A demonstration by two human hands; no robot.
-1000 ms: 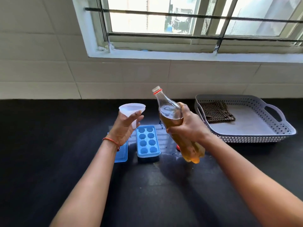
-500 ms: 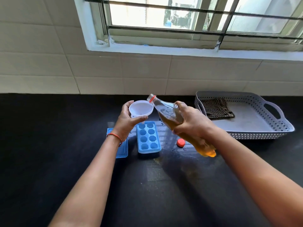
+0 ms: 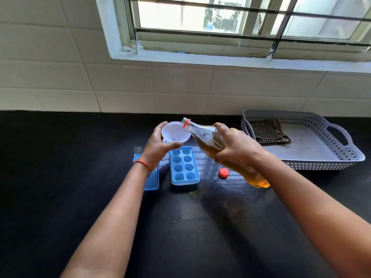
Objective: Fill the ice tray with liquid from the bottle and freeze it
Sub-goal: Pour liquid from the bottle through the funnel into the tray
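A: How is the bottle point(image 3: 202, 135) held?
B: It is gripped at mid-body by the curled fingers point(image 3: 220, 127) of the right hand point(image 3: 236, 149), long axis tilted, mouth set over the rim of the funnel point(image 3: 174, 133) left of them.
A: And the ice tray point(image 3: 183, 167)?
B: It is seen lying on the table point(image 3: 80, 177), just below the left hand point(image 3: 158, 147), whose thumb and fingers are curled round the funnel. Whether the spout is lined over a cell cannot be told.
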